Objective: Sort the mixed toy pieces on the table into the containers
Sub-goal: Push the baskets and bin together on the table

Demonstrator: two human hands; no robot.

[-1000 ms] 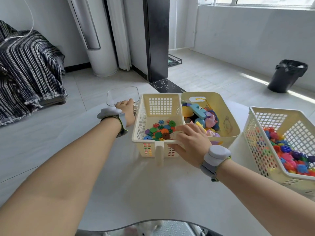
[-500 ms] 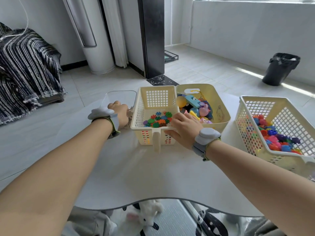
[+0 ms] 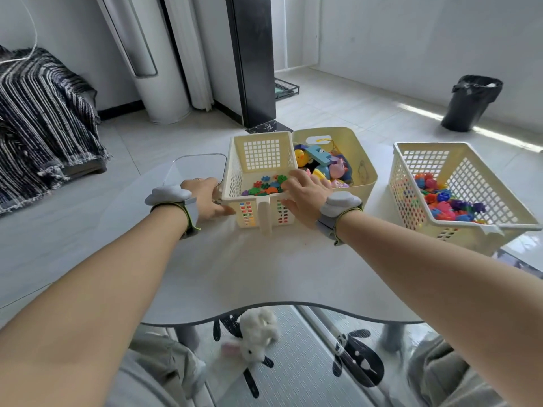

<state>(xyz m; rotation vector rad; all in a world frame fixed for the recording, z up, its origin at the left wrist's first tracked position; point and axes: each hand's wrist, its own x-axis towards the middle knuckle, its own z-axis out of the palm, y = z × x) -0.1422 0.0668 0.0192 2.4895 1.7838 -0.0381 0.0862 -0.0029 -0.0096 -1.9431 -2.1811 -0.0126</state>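
We count four containers on the white table point(image 3: 235, 274): two cream lattice baskets, one solid cream tub point(image 3: 364, 160) and one clear container point(image 3: 197, 165). The handled basket point(image 3: 261, 168) stands in the middle with a layer of small flower-shaped pieces point(image 3: 267, 185) on its floor. The tub touches its right side and holds larger toys point(image 3: 326, 163), a yellow duck among them. The second basket point(image 3: 470, 183) stands apart at the right, with red, blue and purple pieces point(image 3: 446, 201) inside.

Both hands are at the handled basket. The right hand point(image 3: 305, 192) grips its near right rim, fingers over the top and thumb on the outer wall. The left hand point(image 3: 205, 198) is curled at the near left corner, between basket and clear container. Its thumb touches the basket wall, but we cannot tell what its fingers hold.

Half a second ago the left hand sat just beside the clear container, its thumb clear of the basket. The right hand has kept its place on the rim.

Bare tabletop runs from the baskets to the curved near edge. The second basket's near corner sits close to the table's right edge. On the floor we count one black bin point(image 3: 470, 102) far right and one plush rabbit point(image 3: 255, 333) below the near edge.
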